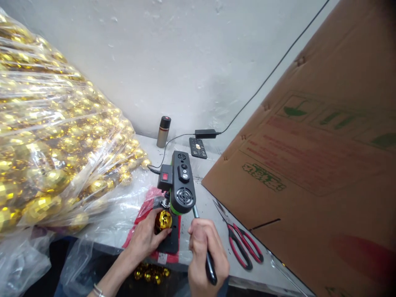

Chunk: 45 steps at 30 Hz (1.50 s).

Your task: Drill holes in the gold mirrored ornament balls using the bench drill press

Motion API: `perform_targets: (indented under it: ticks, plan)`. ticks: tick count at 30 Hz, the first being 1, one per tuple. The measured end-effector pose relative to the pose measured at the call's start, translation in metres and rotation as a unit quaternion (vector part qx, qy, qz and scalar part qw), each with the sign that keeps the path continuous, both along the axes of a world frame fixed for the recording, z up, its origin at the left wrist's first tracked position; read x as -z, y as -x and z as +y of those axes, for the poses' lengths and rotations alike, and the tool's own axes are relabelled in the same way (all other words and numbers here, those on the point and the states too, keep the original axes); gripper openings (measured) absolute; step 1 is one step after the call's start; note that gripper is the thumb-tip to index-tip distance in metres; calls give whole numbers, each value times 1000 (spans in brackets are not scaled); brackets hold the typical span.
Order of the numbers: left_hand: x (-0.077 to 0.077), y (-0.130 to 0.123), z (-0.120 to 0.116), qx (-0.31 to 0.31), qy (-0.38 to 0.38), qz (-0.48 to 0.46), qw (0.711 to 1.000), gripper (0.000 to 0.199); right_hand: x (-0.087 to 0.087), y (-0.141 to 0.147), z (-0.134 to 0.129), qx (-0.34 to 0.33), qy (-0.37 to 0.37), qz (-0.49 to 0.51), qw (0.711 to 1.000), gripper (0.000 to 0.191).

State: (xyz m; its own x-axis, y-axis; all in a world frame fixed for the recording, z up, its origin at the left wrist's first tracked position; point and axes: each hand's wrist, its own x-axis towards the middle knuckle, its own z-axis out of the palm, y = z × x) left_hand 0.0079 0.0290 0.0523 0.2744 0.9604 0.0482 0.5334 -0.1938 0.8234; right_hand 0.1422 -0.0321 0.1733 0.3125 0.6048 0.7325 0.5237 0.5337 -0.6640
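Pinching a gold ball (163, 220) with the left hand (145, 239), fingers closed round it, holding it on the black base (171, 243) right under the head of the small press (182, 181). Gripping the lever (206, 251) in a closed fist with the right hand (206, 251), thumb up, black handle end poking out below the palm.

Risks, as a judgement: fingertips sitting very close to the tool tip, so catching a finger if the lever drops while the ball is off centre. Smooth faceted round shape, so likely to roll or spin out of a light pinch and mark the mirrored skin. Possibly a drill bit or punch under the head; too hidden to tell which. Cable (161, 159) trailing behind the press, apt to snag and shift the machine. Scissors (239, 243) lying just beside the right wrist, blades pointing away, near enough to be knocked.

Pose: left forearm coming in low from the lower left, wrist bent inward, palm down. Right wrist upright over the table edge (247, 284).

More gold balls in the big clear bag (55, 144) at left.
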Motion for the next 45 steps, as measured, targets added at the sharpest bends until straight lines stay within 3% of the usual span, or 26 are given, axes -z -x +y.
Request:
perform_targets:
  ticks: [5, 9, 23, 28, 45]
  plan:
    - [6, -8, 2, 15, -87, -2, 996, 45, 1, -2, -1, 0, 11, -1, 1000, 27]
    - [13, -12, 3, 22, -108, 2, 994, 45, 6, -5, -2, -7, 8, -9, 1000, 28]
    - [21, -12, 3, 32, -70, 13, 997, 45, 46, 7, -2, 30, -20, 24, 999, 33]
    - [21, -13, 2, 30, -66, 14, 997, 46, 53, 7, 6, 43, -79, 15, 996, 34]
    - [19, -13, 4, 30, -56, -1, 998, 48, 61, 10, 11, 68, -95, 19, 993, 34]
